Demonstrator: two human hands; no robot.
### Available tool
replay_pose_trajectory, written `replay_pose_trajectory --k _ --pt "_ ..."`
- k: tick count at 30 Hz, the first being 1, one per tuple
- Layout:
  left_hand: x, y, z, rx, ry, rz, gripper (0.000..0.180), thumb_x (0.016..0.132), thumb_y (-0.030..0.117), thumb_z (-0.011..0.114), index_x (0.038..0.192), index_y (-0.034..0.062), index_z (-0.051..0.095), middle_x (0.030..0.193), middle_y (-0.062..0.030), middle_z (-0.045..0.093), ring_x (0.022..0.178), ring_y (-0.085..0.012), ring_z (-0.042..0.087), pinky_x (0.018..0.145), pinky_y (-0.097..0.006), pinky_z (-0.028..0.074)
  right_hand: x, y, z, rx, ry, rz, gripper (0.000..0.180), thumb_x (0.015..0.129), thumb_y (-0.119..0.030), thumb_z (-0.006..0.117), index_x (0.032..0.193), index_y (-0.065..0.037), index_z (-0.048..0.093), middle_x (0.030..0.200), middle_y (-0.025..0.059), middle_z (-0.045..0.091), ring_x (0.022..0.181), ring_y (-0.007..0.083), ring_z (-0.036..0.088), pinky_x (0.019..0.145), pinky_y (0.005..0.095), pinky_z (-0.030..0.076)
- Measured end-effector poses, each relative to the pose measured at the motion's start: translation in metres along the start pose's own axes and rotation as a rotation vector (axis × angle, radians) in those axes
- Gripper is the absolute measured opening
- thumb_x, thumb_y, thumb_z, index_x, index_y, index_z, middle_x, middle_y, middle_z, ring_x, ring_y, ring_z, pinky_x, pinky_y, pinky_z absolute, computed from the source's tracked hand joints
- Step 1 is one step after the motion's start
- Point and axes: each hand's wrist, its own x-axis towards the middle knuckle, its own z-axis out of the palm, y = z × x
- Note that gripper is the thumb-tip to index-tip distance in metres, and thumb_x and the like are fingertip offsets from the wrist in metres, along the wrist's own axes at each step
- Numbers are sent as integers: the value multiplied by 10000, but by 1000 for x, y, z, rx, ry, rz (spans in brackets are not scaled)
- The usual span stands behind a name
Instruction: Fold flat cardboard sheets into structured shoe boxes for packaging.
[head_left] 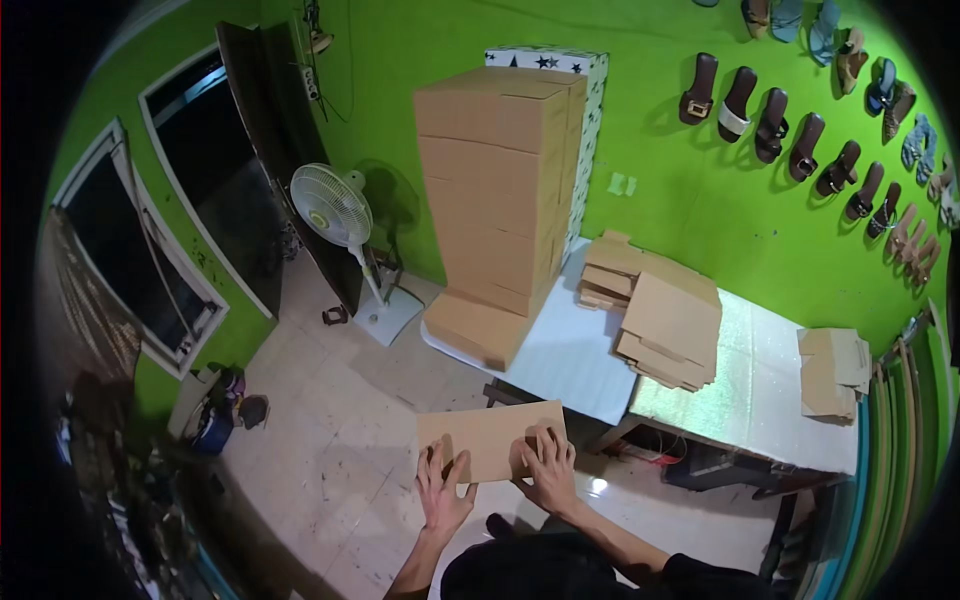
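Note:
Between my two hands is a brown cardboard box (488, 437), its broad plain face turned up toward me, in front of my body and above the floor. My left hand (443, 492) grips its left end, fingers spread over the upper face and thumb at the near edge. The right end is held the same way by my right hand (548, 472). The underside of this box is hidden. Ahead of it, a tall stack of similar brown boxes (485, 210) rises from the table, with one more box (470, 328) lying at its foot.
Flattened cardboard pieces (672, 325) lie in a pile on the white-topped table (570, 375); another folded piece (828, 372) sits at its right end. A standing fan (332, 206) is on the floor near the open door (275, 150). Sandals (770, 125) hang along the green wall.

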Motion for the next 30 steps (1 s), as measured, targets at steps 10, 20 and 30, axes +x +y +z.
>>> replay_pose_trajectory --k 10,20,30 --pt "117 -103 9 -5 -9 25 645 729 207 835 1340 201 628 1586 -130 338 1425 -442 309 1059 -586 365 139 -13 59 -58 4 1 843 613 -319 899 1364 -162 550 1514 190 360 1398 436 315 1018 602 335" --pt "280 -164 36 -43 -103 125 724 720 216 845 1393 167 583 1600 -139 298 1437 -436 274 1071 -591 352 270 14 100 -51 34 159 814 639 -289 886 1359 -142 535 1507 194 345 1401 434 297 1016 597 330" --pt "375 -215 92 -36 -353 344 845 714 284 888 1463 170 513 1603 -164 249 1431 -449 264 1080 -612 356 314 37 152 -160 63 395 869 654 -349 891 1403 -149 497 1528 196 319 1419 443 273 1033 630 317"
